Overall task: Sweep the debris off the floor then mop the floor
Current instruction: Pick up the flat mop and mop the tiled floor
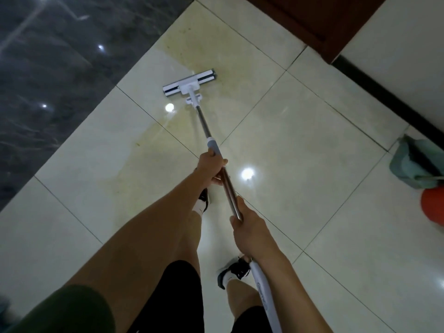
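Both hands grip the mop's shaft (204, 124), which slants away from the person toward the upper middle of the pale tiled floor (312, 145). The left hand (211, 168) is curled round the shaft just below its grey collar, the nearer right hand (249, 228) wrapped round the lower metal section. The flat white mop head (189, 83) lies on the tile well ahead of both hands, on a yellowish wet smear. At the right edge sit a teal dustpan (410, 162) and an orange object (432, 207), near a wooden door (319, 18).
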`<state>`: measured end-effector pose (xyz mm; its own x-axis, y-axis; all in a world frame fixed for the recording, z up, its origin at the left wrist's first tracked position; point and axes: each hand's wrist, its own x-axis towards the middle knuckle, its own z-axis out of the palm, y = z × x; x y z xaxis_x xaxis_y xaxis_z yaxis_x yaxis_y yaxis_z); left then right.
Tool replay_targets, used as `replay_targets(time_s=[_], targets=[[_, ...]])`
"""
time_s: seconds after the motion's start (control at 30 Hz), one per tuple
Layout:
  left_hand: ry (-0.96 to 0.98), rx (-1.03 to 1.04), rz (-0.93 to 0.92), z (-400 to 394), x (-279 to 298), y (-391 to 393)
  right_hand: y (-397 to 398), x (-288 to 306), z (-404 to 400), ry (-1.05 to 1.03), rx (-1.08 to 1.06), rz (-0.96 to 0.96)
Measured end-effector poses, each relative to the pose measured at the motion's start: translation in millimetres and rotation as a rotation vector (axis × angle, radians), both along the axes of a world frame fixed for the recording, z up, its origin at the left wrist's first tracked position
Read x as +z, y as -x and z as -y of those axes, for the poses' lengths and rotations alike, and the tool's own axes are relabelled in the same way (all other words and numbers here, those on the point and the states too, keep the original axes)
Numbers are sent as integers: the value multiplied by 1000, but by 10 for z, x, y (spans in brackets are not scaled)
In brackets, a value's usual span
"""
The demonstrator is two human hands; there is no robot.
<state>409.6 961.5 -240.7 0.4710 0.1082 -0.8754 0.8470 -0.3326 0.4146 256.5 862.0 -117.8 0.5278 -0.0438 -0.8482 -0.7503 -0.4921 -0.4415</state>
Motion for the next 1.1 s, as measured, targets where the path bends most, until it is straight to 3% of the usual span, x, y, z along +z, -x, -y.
replay_targets(time_s=[0.43, 0.67, 0.83, 1.1], targets=[[3, 46, 65, -766, -140, -3122, -3120, -245, -778, -7, -15, 58], [6, 65, 86, -949, -242, -4286, -4305, -436, -935, 24, 33, 84], [-17, 36, 60, -868, -289, -4515, -4483, -531, -878, 34, 59, 110], [-2, -34, 48, -525, -248, -3801, -3711, -443, -574, -25, -65, 65]])
